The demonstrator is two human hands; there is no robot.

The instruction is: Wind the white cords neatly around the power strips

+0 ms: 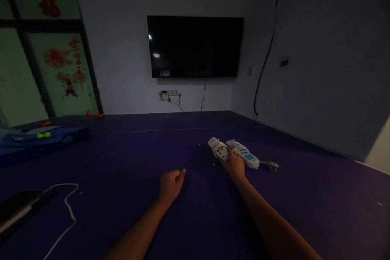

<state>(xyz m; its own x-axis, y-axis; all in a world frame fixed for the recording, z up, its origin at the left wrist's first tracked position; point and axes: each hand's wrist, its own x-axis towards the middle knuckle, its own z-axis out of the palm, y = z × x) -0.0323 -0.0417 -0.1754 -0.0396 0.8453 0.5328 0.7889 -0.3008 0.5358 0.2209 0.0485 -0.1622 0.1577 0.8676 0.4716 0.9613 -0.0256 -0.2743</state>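
right hand (234, 165) fingers closed on cord-wrapped power strip (222, 152), 2 o'clock from left hand (170, 186); left fingers curled, contents can't tell; dragging could snag second strip (249, 157) at 3 o'clock; slack wraps could unwind

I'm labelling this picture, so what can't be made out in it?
In the head view:
Held power strip: near end covered by the right hand.
Left hand: palm turned away, so anything inside is hidden.
Other power strip: printing too small to read.
Dark flat object: cut off by the left edge.
White cable: runs off the bottom edge.
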